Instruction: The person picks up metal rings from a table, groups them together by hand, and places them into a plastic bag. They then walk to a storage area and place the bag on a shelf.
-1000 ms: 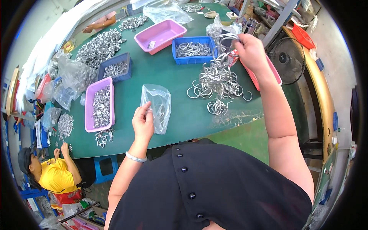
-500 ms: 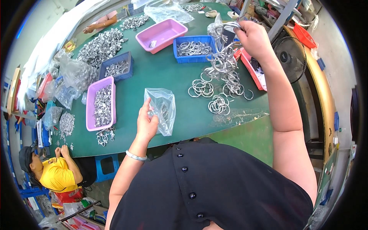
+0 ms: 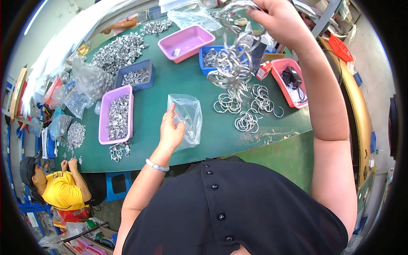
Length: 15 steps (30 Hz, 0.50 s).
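My right hand (image 3: 278,21) is raised at the top right, closed on a bunch of interlinked silver metal rings (image 3: 233,70). The linked rings dangle in a long tangle in front of the blue bin, over loose rings on the table. My left hand (image 3: 171,132) lies at the left edge of a clear plastic bag (image 3: 193,123), touching it. Its index finger and thumb are stretched apart; the other fingers are mostly hidden. Something small and silvery shows faintly inside the bag. Flat piles of similar rings (image 3: 246,122) lie to the right of the bag.
On the green table (image 3: 165,80) stand a pink bin (image 3: 185,40), a blue bin (image 3: 208,70) of rings, a purple bin (image 3: 131,95) and a dark blue bin (image 3: 151,76) of metal parts. A red tray (image 3: 297,68) sits right. A person in yellow (image 3: 63,191) works at lower left.
My right hand has risen and moved slightly left, with the tangle of rings lifting and shifting left. My left hand stays at the bag; the whole view has shifted a little.
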### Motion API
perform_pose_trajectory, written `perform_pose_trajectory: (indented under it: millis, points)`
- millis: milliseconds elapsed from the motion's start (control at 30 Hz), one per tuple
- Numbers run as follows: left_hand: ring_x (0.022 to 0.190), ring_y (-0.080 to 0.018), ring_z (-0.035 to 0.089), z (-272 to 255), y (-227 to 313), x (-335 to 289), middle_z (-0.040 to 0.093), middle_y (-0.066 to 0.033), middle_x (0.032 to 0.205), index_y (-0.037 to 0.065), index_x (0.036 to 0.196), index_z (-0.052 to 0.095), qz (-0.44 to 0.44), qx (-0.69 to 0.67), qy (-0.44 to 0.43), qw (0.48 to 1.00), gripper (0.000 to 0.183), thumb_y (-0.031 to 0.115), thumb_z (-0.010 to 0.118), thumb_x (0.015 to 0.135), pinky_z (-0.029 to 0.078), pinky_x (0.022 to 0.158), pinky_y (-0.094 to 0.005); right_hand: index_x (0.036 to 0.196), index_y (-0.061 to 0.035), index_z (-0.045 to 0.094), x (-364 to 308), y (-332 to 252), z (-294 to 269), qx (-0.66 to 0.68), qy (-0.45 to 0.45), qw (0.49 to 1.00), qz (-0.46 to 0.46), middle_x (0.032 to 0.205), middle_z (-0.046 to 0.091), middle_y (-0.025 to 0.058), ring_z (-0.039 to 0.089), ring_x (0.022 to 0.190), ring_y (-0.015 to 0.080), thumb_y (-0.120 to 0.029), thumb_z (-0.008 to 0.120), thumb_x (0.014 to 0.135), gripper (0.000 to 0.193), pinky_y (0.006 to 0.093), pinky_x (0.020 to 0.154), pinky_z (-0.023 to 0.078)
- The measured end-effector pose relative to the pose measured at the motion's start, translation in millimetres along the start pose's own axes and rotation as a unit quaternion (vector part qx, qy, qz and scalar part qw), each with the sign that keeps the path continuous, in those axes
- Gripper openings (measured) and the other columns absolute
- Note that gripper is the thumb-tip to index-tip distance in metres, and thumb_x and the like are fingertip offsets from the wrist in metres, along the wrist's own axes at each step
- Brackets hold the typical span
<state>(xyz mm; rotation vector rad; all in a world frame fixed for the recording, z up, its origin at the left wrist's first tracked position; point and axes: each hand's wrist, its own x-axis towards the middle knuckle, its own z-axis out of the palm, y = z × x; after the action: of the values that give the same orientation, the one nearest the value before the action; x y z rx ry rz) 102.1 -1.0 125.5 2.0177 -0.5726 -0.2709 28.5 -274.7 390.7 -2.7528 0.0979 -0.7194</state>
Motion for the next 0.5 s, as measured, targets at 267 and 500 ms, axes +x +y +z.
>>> perform_pose_trajectory:
  millis: [267, 500]
  points:
    - [0.065, -0.0152, 0.051, 4.4, -5.1, 13.8, 0.048, -0.0137, 0.101, -0.001, 0.128, 0.032, 0.002, -0.042, 0.009, 0.999, 0.061, 0.003, 0.052, 0.070, 0.045, 0.062, -0.0273, 0.060, 0.0044, 0.055, 39.1, -80.9, -10.9, 0.053, -0.008, 0.993, -0.105, 0.051, 0.049, 0.0180, 0.048, 0.046, 0.0218, -0.010, 0.051, 0.067, 0.017, 0.0344, 0.049, 0.040]
    - [0.054, -0.0138, 0.055, -3.6, -16.8, 16.7, 0.054, -0.0107, 0.083, -0.005, 0.113, 0.041, -0.071, -0.178, -0.034, 0.981, 0.043, -0.004, 0.050, 0.071, 0.045, 0.052, -0.0266, 0.067, 0.0011, 0.060, 50.9, -105.3, 45.3, 0.045, 0.011, 0.995, -0.088, 0.067, 0.057, 0.0230, 0.059, 0.067, 0.0338, -0.013, 0.051, 0.069, 0.018, 0.0400, 0.064, 0.046]
